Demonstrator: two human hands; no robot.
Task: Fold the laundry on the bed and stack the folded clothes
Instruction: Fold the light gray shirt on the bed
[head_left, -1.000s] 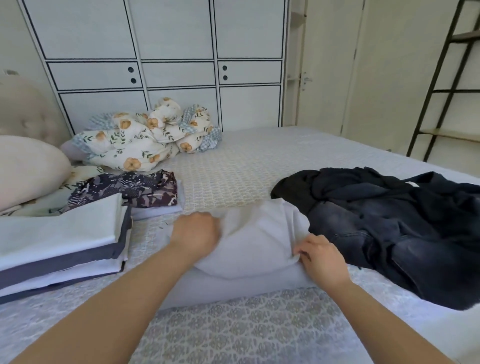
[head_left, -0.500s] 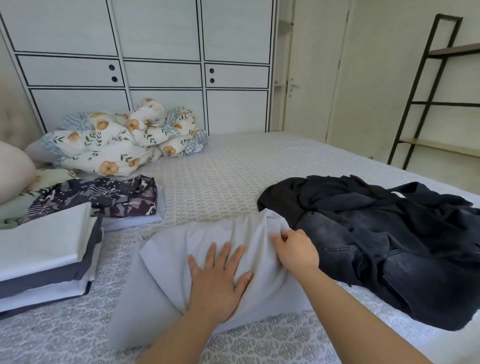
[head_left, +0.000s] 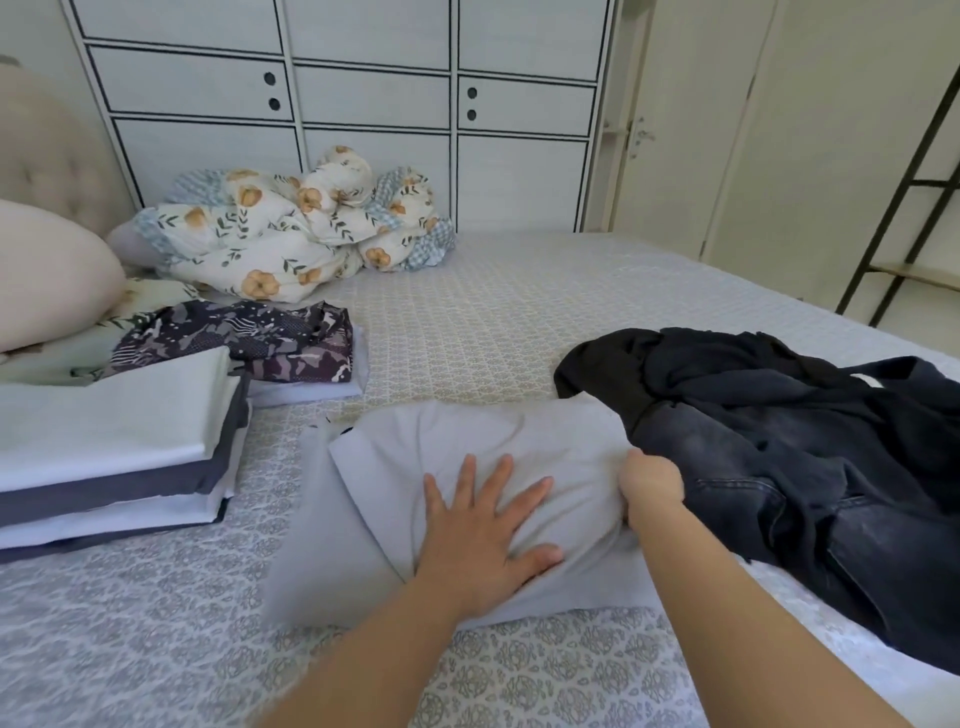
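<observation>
Dark clothes pile (head_left: 789, 447) beside right hand (head_left: 652, 480)

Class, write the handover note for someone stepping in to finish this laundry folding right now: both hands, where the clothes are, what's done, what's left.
Left hand: flat, fingers spread, pressing the pale grey garment.
Right hand: gripping that garment's right edge.
Garment lies partly folded mid-bed.
Done: a folded stack at left, with a folded patterned piece behind it.
Left: finish this fold, stack it, then fold the dark clothes pile at right.
</observation>
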